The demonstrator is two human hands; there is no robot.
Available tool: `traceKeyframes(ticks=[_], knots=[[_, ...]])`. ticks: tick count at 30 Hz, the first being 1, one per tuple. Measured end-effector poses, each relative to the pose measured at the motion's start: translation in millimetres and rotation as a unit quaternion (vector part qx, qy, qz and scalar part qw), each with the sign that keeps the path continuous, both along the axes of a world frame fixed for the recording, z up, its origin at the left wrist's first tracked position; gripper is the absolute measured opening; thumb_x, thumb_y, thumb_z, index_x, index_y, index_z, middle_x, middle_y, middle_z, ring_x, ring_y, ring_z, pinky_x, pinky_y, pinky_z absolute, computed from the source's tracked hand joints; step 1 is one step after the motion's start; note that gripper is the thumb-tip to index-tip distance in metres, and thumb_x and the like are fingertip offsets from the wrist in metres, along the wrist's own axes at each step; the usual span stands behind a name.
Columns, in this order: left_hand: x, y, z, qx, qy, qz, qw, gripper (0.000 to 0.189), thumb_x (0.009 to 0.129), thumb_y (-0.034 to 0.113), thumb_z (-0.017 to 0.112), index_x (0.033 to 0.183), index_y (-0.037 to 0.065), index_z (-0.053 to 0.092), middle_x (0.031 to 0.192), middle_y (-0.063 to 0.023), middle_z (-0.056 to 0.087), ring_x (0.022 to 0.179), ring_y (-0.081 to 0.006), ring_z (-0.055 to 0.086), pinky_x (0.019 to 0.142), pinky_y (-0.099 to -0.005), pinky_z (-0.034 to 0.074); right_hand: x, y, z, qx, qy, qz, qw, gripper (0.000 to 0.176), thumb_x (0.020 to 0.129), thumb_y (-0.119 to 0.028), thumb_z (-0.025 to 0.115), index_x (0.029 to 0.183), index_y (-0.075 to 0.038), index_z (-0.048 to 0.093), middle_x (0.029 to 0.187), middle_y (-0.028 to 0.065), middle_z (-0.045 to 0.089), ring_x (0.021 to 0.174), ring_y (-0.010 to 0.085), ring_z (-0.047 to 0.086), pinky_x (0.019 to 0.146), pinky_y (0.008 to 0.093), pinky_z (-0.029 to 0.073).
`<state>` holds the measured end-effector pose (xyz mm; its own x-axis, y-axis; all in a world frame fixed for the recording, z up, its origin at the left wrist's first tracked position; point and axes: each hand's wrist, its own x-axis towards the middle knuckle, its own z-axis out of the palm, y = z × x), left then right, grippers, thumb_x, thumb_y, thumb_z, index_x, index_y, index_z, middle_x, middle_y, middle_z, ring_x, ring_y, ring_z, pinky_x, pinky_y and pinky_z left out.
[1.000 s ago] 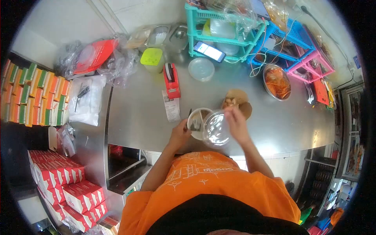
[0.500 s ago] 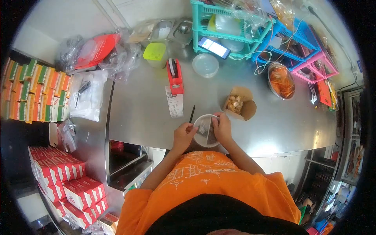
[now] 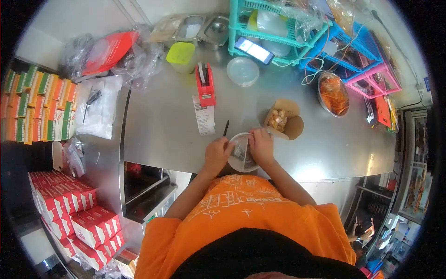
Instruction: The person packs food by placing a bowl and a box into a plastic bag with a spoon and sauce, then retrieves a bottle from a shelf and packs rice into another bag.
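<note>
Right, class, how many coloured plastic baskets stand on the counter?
3: the teal basket at the back, the blue basket right of it, the pink basket farthest right. More may be hidden.

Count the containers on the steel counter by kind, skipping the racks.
Clear round tubs: 2, the held tub and the back tub
Green-lidded tub: 1
Paper box: 1
Steel bowl: 1
Steel pans: 2
Total: 7
</note>
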<state>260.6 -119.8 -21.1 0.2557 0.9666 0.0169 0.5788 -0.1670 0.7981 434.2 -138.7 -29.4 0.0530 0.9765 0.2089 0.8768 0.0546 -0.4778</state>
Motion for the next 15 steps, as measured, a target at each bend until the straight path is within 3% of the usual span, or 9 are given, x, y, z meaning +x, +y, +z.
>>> traceKeyframes(ticks=[3,7,9,12,15], knots=[[-1.8,5.6,-2.1,-0.071,-0.042,0.013,0.996,0.026,0.078,0.026,0.061,0.074,0.0,0.057,0.066,-0.0151,0.058,0.06,-0.029,0.056,0.054,-0.0364,0.043,0.2,0.7,4.1,0.028,-0.059,0.084,0.994,0.025,0.079,-0.014,0.056,0.102,-0.005,0.053,0.093,0.0086,0.056,0.085,0.0264,0.054,0.08,0.0392,0.036],[-4.5,10.8,3.9,-0.125,-0.034,-0.001,0.992,0.026,0.078,0.026,0.061,0.075,0.0,0.057,0.068,-0.0148,0.058,0.064,-0.0309,0.058,0.057,-0.0382,0.044,-0.7,5.5,6.6,0.093,-0.037,0.15,0.984,0.036,0.078,-0.015,0.057,0.112,-0.004,0.05,0.091,0.0087,0.056,0.083,0.0259,0.054,0.08,0.0379,0.039],[-3.1,9.9,4.1,-0.048,0.023,-0.033,0.998,0.023,0.078,0.025,0.06,0.076,0.001,0.057,0.07,-0.0138,0.058,0.065,-0.0303,0.058,0.058,-0.0376,0.044,0.3,5.7,-0.6,0.037,0.004,0.137,0.99,0.038,0.078,-0.016,0.056,0.114,-0.005,0.05,0.093,0.0081,0.058,0.084,0.0246,0.054,0.075,0.0363,0.042],[-0.7,4.7,7.5,0.02,0.062,-0.048,0.997,0.022,0.078,0.023,0.06,0.08,0.002,0.059,0.071,-0.0132,0.059,0.063,-0.0278,0.058,0.057,-0.036,0.044,0.1,6.3,-1.2,-0.009,-0.03,0.123,0.992,0.038,0.078,-0.015,0.056,0.115,-0.008,0.051,0.095,0.0077,0.059,0.084,0.0235,0.054,0.07,0.0343,0.043],[2.8,3.4,1.4,0.034,0.044,-0.024,0.998,0.019,0.078,0.021,0.06,0.082,0.002,0.059,0.073,-0.0137,0.059,0.064,-0.0288,0.058,0.058,-0.0366,0.045,0.4,7.7,-5.6,-0.031,-0.028,0.116,0.992,0.038,0.079,-0.016,0.056,0.115,-0.009,0.052,0.097,0.0064,0.059,0.084,0.024,0.054,0.072,0.0362,0.042]])
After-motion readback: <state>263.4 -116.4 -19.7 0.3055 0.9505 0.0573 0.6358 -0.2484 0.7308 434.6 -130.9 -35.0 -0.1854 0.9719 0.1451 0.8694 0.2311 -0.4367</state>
